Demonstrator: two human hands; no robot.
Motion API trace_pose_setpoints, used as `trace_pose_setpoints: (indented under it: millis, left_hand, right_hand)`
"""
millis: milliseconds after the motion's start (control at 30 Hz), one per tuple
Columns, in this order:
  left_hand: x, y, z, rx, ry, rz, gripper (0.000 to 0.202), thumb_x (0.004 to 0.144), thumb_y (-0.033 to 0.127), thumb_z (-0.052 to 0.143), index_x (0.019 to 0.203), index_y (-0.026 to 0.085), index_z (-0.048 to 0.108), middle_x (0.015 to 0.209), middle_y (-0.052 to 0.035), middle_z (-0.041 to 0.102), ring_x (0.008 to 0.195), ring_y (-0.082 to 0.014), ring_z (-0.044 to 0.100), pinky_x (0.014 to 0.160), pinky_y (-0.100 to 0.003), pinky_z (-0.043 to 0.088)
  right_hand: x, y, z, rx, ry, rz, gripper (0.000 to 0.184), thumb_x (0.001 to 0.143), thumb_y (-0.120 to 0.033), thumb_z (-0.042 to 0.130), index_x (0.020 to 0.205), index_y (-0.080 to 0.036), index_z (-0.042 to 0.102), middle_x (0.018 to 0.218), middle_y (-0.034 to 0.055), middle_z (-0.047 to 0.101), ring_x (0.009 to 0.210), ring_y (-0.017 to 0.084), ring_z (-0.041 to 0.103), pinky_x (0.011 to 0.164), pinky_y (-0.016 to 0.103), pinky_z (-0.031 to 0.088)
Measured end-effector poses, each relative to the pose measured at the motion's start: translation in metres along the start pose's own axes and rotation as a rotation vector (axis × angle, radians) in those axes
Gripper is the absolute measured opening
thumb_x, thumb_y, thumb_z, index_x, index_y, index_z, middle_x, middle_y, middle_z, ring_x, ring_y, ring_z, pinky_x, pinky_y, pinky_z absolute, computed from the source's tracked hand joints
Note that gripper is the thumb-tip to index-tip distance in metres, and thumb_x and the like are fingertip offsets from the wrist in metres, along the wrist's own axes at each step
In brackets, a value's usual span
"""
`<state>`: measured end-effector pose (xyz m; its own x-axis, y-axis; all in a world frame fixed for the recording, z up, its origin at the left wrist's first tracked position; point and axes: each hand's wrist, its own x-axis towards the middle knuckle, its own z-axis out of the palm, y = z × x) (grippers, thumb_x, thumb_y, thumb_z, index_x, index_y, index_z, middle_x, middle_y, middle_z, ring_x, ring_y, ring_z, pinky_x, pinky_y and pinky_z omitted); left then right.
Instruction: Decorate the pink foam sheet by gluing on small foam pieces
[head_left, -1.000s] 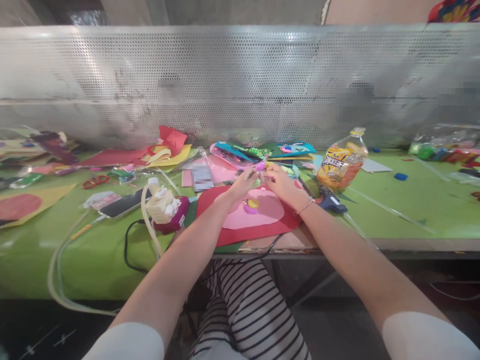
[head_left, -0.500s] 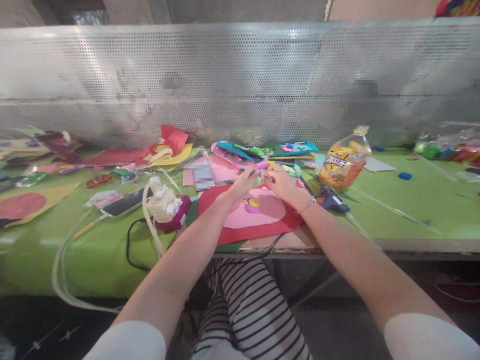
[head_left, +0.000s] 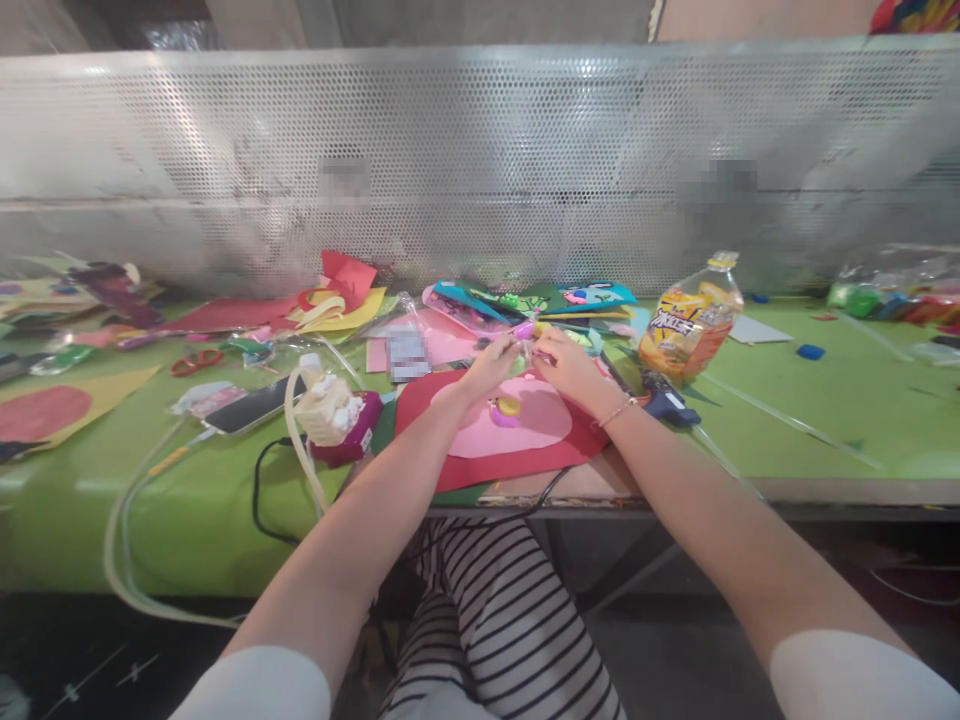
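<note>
My left hand and my right hand meet at the middle of the table, fingers pinched together on a small magenta piece held between them. Below the hands lies a pink foam oval on a red sheet. A little pink and yellow figure sits on the oval, just under my left hand. A thin bracelet circles my right wrist. What exactly the magenta piece is, I cannot make out.
A glue gun and an orange drink bottle lie right of my hands. Coloured foam cutouts pile up behind them. To the left are a phone, red scissors, a cream toy, clear tubing and a perforated metal screen.
Both hands stay pinched on the small magenta piece and shift only slightly. The view has moved a little.
</note>
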<state>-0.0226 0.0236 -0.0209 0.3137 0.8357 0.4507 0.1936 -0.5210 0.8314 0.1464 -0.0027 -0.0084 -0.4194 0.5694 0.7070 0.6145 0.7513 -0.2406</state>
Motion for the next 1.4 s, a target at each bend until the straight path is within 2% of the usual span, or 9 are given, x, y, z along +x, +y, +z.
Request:
trace_pose_setpoints:
  millis: [133, 300, 500, 767, 867, 967, 1100, 1167, 1400]
  left_hand:
    - [-0.002, 0.003, 0.001, 0.018, -0.011, -0.029, 0.018, 0.088, 0.027, 0.045, 0.075, 0.016, 0.052, 0.073, 0.0002, 0.051, 0.071, -0.0104, 0.049, 0.069, -0.024, 0.041]
    - [-0.004, 0.004, 0.003, 0.004, -0.049, -0.048, 0.018, 0.086, 0.026, 0.046, 0.078, 0.014, 0.056, 0.075, -0.0006, 0.055, 0.072, -0.0106, 0.050, 0.069, -0.024, 0.042]
    - [-0.003, 0.002, 0.003, -0.050, -0.071, -0.036, 0.017, 0.084, 0.026, 0.050, 0.076, 0.014, 0.058, 0.074, -0.0008, 0.057, 0.071, -0.0106, 0.052, 0.071, -0.024, 0.043]
    - [-0.008, 0.006, -0.001, -0.109, -0.118, 0.008, 0.028, 0.085, 0.036, 0.049, 0.069, 0.014, 0.057, 0.076, -0.0020, 0.056, 0.074, -0.0107, 0.052, 0.072, -0.023, 0.043]
    - [-0.009, 0.006, -0.002, -0.120, -0.127, 0.002, 0.032, 0.084, 0.041, 0.049, 0.068, 0.015, 0.056, 0.072, -0.0010, 0.054, 0.068, -0.0098, 0.050, 0.066, -0.022, 0.042]
    - [-0.008, 0.003, -0.002, -0.149, -0.096, -0.037, 0.034, 0.082, 0.047, 0.052, 0.069, 0.015, 0.056, 0.068, 0.0002, 0.053, 0.065, -0.0090, 0.048, 0.063, -0.022, 0.041]
    - [-0.003, -0.003, -0.002, -0.231, -0.028, -0.095, 0.033, 0.080, 0.048, 0.053, 0.074, 0.016, 0.056, 0.068, 0.0008, 0.054, 0.067, -0.0097, 0.051, 0.067, -0.023, 0.043]
    - [-0.002, -0.004, -0.001, -0.267, -0.032, -0.096, 0.033, 0.081, 0.048, 0.053, 0.073, 0.016, 0.057, 0.068, 0.0002, 0.056, 0.067, -0.0100, 0.052, 0.069, -0.024, 0.044]
    - [-0.007, -0.004, 0.004, -0.301, -0.099, -0.018, 0.039, 0.081, 0.051, 0.052, 0.067, 0.015, 0.055, 0.067, -0.0011, 0.057, 0.066, -0.0096, 0.053, 0.071, -0.025, 0.044]
  right_hand:
    - [-0.001, -0.006, -0.003, -0.078, -0.073, -0.019, 0.010, 0.080, -0.017, 0.047, 0.076, -0.019, 0.055, 0.077, 0.0049, 0.052, 0.075, 0.019, 0.047, 0.069, 0.031, 0.038]
    - [-0.003, -0.008, -0.006, -0.163, -0.183, -0.020, 0.011, 0.083, -0.019, 0.044, 0.080, -0.019, 0.055, 0.083, 0.0060, 0.056, 0.071, 0.018, 0.046, 0.064, 0.029, 0.033]
    - [-0.002, -0.003, -0.004, -0.107, -0.252, -0.021, 0.016, 0.085, -0.020, 0.041, 0.073, -0.019, 0.051, 0.075, 0.0040, 0.057, 0.065, 0.016, 0.044, 0.061, 0.027, 0.029]
    - [-0.002, -0.008, -0.002, -0.032, -0.253, 0.090, 0.011, 0.078, -0.018, 0.044, 0.067, -0.019, 0.045, 0.063, -0.0002, 0.049, 0.056, 0.012, 0.040, 0.055, 0.026, 0.027]
    - [-0.003, -0.006, 0.000, 0.025, -0.227, 0.117, 0.011, 0.075, -0.019, 0.046, 0.065, -0.019, 0.045, 0.060, -0.0017, 0.047, 0.055, 0.012, 0.039, 0.054, 0.025, 0.028]
    - [-0.003, -0.003, 0.003, 0.079, -0.191, 0.128, 0.010, 0.076, -0.020, 0.046, 0.067, -0.018, 0.049, 0.062, -0.0010, 0.050, 0.056, 0.012, 0.040, 0.055, 0.025, 0.030]
    - [-0.001, -0.002, 0.004, 0.101, -0.131, 0.137, 0.012, 0.077, -0.020, 0.045, 0.076, -0.017, 0.056, 0.068, 0.0014, 0.057, 0.059, 0.013, 0.045, 0.058, 0.026, 0.033]
    - [-0.001, -0.003, 0.002, 0.088, -0.107, 0.148, 0.013, 0.078, -0.020, 0.046, 0.081, -0.017, 0.058, 0.070, 0.0019, 0.059, 0.060, 0.013, 0.047, 0.058, 0.025, 0.033]
    - [-0.002, -0.001, 0.002, 0.054, -0.168, 0.168, 0.017, 0.078, -0.023, 0.046, 0.064, -0.017, 0.053, 0.057, -0.0021, 0.048, 0.053, 0.011, 0.039, 0.053, 0.025, 0.027]
